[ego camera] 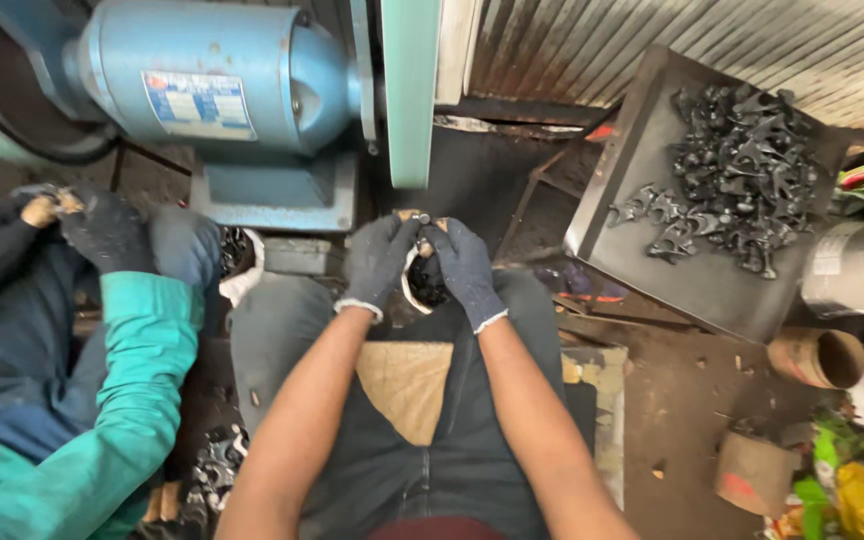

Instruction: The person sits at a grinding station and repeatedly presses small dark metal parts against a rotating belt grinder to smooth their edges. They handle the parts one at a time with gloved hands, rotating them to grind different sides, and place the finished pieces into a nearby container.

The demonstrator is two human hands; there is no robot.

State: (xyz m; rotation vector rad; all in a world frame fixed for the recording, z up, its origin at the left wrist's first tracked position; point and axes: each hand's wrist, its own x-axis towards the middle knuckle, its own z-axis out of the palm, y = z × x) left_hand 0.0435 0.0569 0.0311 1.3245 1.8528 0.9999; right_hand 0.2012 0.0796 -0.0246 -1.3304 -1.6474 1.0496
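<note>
Dark knit gloves worn on both hands. Small metal part (422, 217) pinched between left hand (379, 260) and right hand (465, 268), fingertips closed on it, just under green belt guard (411, 90). Tray (632, 270) of black castings (742, 170) seen at 2 o'clock; co-worker's gloved hand (107, 230) at 9.

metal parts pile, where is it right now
In the head view the metal parts pile lies on a dark tray at upper right, right of the green belt and both gloved hands.

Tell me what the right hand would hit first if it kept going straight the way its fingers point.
The right hand points up and slightly left in the head view, so it would probably meet the green vertical belt of the blue grinder first. Depth is unclear.
</note>
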